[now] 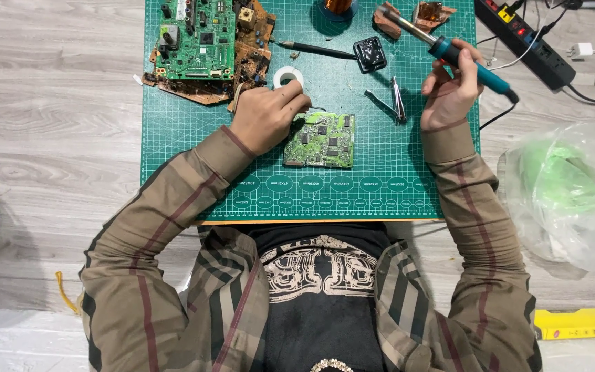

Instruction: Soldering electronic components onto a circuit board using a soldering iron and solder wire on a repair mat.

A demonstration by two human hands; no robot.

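a pale grey wood-grain floor lies under a green cutting mat (194, 172) printed with a grid, seen from straight above.

near the mat's centre sits a small green board (320, 140), flat, chips up. the left hand (264, 117) rests at the board's 10 o'clock corner, fingers curled in and pinching something thin there; it may be a strand of solder, though it is too fine to tell. just beyond the knuckles, at 12 o'clock, lies a white solder reel (288, 76).

the right hand (451, 93) is off to the board's 2 o'clock, raised over the mat's right edge, fingers wrapped round a soldering iron (449, 49) with a teal grip. its metal tip points toward 10 o'clock and is well apart from the board; its cord leaves at 4 o'clock.

between the hands lie tweezers (392, 100), legs apart. at the board's 1 o'clock is a small black tin (370, 54), with a black pen (315, 49) beside it at 9 o'clock. a stack of boards (208, 45), green over brown, fills the mat's 11 o'clock corner.

off the mat, a black power strip (526, 43) sits at 2 o'clock, a clear bag (569, 196) holding something green at 3 o'clock, and a yellow box (573, 324) at 5 o'clock.

both sleeves are checked brown.
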